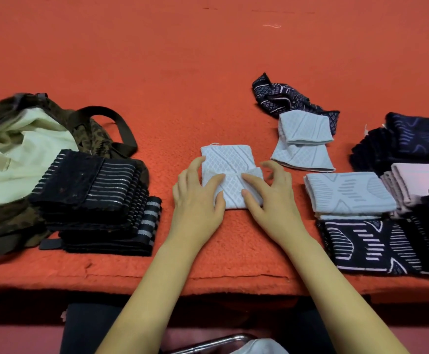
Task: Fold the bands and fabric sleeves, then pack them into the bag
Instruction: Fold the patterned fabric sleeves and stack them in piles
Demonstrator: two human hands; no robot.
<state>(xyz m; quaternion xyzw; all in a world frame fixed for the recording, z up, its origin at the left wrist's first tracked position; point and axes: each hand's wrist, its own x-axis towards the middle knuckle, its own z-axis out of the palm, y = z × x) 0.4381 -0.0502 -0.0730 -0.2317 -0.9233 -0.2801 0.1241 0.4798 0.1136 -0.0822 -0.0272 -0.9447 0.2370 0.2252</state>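
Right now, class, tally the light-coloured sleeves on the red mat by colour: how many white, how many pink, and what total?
White sleeves: 3
Pink sleeves: 1
Total: 4

Red felt-covered table (208, 60), pink floor (17, 338)

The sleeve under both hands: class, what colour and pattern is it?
The sleeve is white with a raised diamond lattice; head view.
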